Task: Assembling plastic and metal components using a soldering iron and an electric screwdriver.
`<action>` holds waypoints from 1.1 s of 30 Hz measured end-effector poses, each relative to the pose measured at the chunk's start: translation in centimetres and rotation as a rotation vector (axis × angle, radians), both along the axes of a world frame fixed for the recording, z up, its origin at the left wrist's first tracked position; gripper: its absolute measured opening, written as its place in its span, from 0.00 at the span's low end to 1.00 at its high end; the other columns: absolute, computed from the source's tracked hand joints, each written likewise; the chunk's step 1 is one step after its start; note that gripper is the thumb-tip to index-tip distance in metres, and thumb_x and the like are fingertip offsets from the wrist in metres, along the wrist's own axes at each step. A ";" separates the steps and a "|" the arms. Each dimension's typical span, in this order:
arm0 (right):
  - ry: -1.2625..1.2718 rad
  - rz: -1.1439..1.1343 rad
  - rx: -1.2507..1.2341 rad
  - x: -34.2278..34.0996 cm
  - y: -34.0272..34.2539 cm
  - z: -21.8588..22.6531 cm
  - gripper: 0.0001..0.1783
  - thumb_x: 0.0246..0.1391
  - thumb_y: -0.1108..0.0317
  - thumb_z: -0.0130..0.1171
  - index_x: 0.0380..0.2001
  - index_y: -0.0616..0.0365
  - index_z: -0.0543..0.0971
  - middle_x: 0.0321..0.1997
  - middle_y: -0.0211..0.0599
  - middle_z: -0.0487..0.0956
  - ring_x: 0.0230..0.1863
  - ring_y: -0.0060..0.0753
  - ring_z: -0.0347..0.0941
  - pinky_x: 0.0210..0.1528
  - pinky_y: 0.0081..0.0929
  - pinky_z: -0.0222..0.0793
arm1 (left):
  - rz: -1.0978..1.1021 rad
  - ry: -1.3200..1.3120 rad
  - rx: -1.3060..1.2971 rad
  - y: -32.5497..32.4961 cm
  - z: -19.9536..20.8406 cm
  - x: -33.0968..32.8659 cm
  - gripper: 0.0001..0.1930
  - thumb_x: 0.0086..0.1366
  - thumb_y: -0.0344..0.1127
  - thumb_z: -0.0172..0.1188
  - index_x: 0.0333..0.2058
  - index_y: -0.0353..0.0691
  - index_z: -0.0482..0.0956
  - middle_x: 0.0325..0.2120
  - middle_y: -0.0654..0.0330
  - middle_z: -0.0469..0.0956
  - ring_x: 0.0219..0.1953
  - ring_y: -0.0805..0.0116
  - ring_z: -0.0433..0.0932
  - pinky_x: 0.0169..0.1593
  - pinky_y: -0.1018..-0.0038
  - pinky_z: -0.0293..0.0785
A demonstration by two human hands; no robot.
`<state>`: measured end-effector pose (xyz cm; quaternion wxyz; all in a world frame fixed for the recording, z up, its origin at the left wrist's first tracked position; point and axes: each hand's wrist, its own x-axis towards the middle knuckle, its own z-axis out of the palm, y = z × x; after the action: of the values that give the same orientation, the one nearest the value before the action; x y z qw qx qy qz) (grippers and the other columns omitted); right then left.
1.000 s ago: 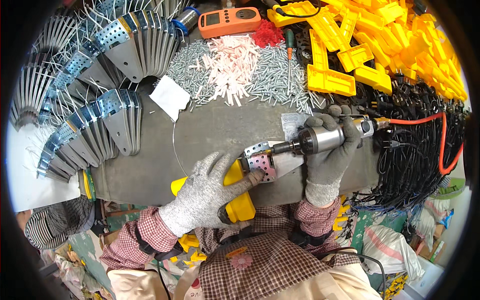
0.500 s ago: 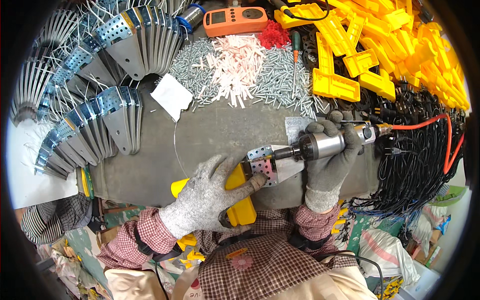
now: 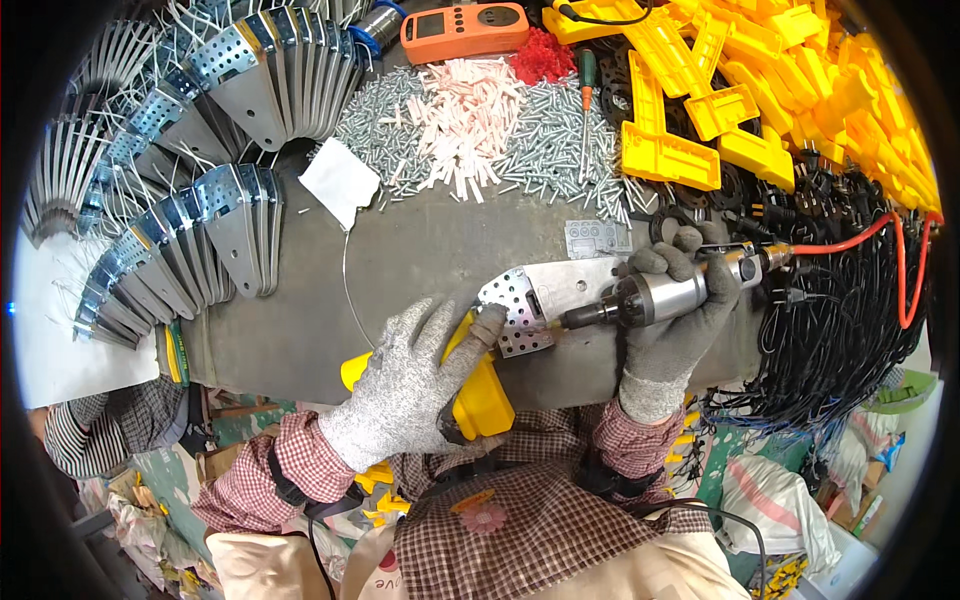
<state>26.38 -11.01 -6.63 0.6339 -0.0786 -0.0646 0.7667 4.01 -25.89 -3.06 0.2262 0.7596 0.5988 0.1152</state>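
Dull grey worktop spans the view, w/ patchy green floor below its near edge & a white sack, red-striped, slumped there on the R. White sheet at far L, beside fanned stacks of metal plates w/ pale wires poking out.

Top ctr: orange meter at the back; in front of it, a heap of pink tubes btwn loose grey screws, plus red bits & a screwdriver alongside. Yellow housings piled top R; black cords heaped below them, w/ a red hose running over.

L hand, gloved, is at the worktop's near edge: fingers part-curled round a yellow handle, thumb up by its joint w/ the perforated bracket. Bracket & its flat blade sit mid-worktop, blade pointing R.

R hand, also gloved, has fingers wrapped round a silver driver. Driver's dark tip is at the blade's near edge, close to the bracket; can't tell if touching.
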 end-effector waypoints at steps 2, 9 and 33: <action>-0.042 -0.018 0.010 -0.5 -0.2 0.1 0.18 0.61 0.67 0.55 0.54 0.56 0.71 0.43 0.35 0.72 0.34 0.24 0.69 0.44 0.34 0.70 | -0.005 0.025 0.016 0.0 0.1 0.0 0.60 0.44 0.64 0.74 0.71 0.40 0.58 0.60 0.36 0.64 0.63 0.32 0.63 0.64 0.43 0.61; 0.005 0.049 0.046 -0.5 -0.6 0.0 0.16 0.64 0.68 0.54 0.55 0.50 0.71 0.43 0.33 0.74 0.34 0.24 0.69 0.47 0.37 0.71 | 0.011 0.025 -0.035 -0.1 0.4 0.1 0.63 0.36 0.63 0.79 0.69 0.38 0.62 0.66 0.38 0.59 0.65 0.33 0.62 0.67 0.45 0.58; -2.278 -0.455 1.194 3.7 2.7 8.7 0.20 0.58 0.66 0.63 0.53 0.57 0.77 0.60 0.56 0.70 0.63 0.64 0.65 0.65 0.56 0.64 | 0.329 0.172 -0.030 1.8 5.0 -3.4 0.17 0.72 0.49 0.53 0.38 0.40 0.80 0.29 0.53 0.84 0.30 0.52 0.84 0.33 0.53 0.80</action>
<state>30.08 -8.30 2.05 0.2752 -0.3972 -0.8755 -0.0007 0.65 -24.09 1.93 0.1634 0.6552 0.7336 0.0763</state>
